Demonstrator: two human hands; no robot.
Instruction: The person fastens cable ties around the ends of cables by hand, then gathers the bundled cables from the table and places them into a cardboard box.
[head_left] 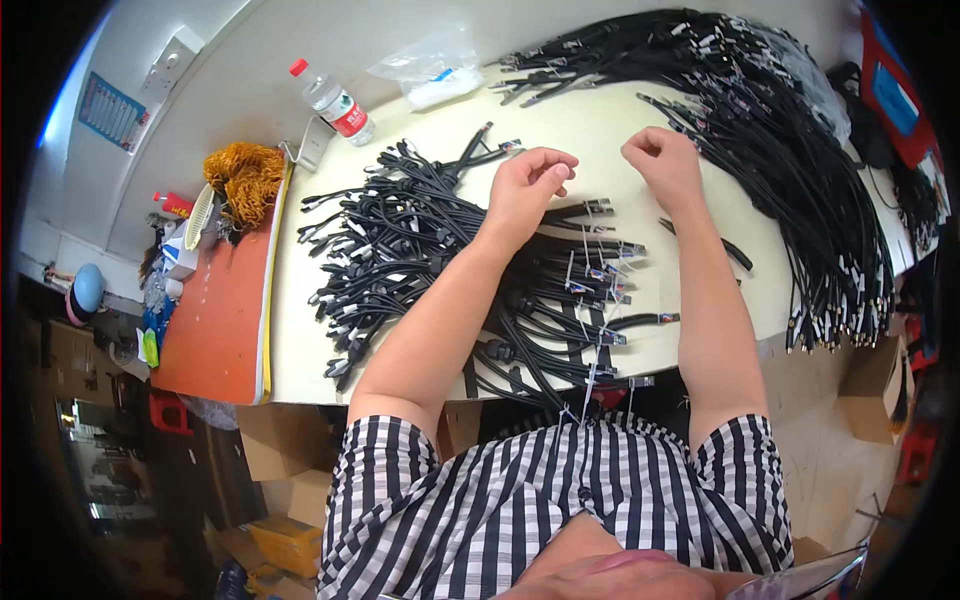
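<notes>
A pile of black cables (400, 230) with white and metal connector ends covers the left and middle of the pale table. Above its upper right edge is my left hand (528, 190), fingers curled with thumb near fingertips; anything between them is too small to make out. To the right, over bare tabletop, my right hand (665, 165) is closed in a pinch, and its contents are hidden. A short black cable (735, 248) lies by my right forearm. White ties (592, 370) stand among the connectors at the pile's right side.
A long heap of black cables (770, 160) curves along the back and right of the table (740, 300). At the back left stand a water bottle (340, 108) and a clear plastic bag (440, 80). Orange strings (243, 180) sit by a red-orange board (215, 320).
</notes>
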